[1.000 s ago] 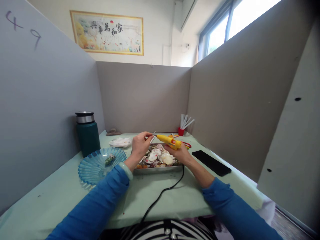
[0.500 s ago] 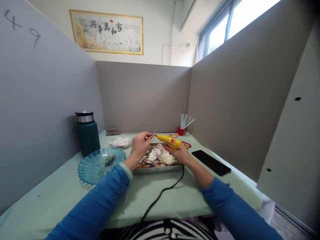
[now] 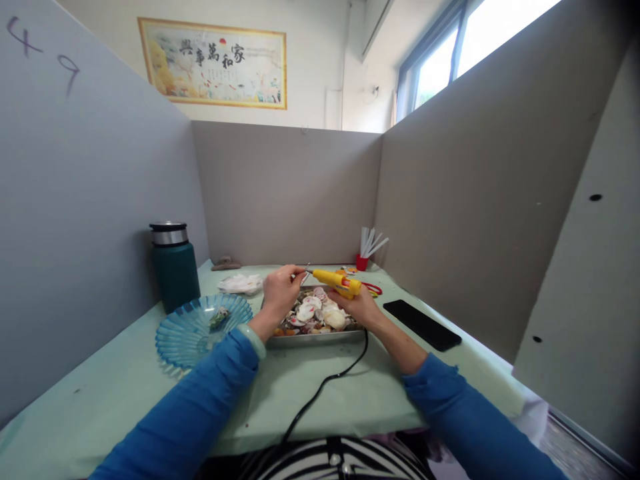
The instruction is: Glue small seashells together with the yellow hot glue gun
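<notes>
A yellow hot glue gun (image 3: 335, 281) is gripped by my right hand (image 3: 361, 308), its nozzle pointing left. Its black cord (image 3: 325, 381) runs down over the table's front edge. My left hand (image 3: 281, 292) pinches a small item at the nozzle tip, too small to make out. Beneath both hands lies a metal tray (image 3: 316, 340) heaped with seashells (image 3: 320, 312), white, pinkish and brown. To the left of my left forearm is a blue fluted glass plate (image 3: 183, 340) with a little greenish clump (image 3: 219, 319) on it.
A dark green bottle (image 3: 175, 277) stands at the left partition. Crumpled white tissue (image 3: 241, 284) and a brown object (image 3: 226, 263) lie behind the plate. At the back right are a red cup of glue sticks (image 3: 363, 261) and red-handled scissors (image 3: 373, 289). A black phone (image 3: 423, 325) lies to the right.
Almost nothing differs. The glue gun and my hands hold nearly the same position, with the nozzle still at my left fingertips.
</notes>
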Demonstrator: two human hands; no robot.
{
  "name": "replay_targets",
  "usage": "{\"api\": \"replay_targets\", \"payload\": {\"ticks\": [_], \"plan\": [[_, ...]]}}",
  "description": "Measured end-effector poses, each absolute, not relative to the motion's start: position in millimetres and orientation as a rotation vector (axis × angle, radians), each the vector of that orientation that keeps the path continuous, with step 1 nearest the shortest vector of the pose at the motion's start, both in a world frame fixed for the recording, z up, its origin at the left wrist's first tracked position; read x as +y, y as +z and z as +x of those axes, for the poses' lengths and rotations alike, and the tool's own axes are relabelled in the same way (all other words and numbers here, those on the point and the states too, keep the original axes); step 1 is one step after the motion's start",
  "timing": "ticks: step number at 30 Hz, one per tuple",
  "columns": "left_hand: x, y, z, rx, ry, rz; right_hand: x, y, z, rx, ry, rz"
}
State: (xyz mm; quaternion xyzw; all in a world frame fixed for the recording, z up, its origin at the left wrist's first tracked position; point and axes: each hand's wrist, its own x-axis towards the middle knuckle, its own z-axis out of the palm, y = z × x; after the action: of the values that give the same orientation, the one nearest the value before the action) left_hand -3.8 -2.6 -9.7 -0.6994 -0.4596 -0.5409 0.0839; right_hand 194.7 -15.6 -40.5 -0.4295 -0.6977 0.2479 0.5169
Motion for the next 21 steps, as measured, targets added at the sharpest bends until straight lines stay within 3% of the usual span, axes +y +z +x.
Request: {"api": "replay_targets", "payload": {"ticks": [21], "plan": [[-1.8,-8.4,-3.9,-1.394,-1.570,-2.043,-23.9,-33.0,190.5,-1.646,0.641,-0.987]]}}
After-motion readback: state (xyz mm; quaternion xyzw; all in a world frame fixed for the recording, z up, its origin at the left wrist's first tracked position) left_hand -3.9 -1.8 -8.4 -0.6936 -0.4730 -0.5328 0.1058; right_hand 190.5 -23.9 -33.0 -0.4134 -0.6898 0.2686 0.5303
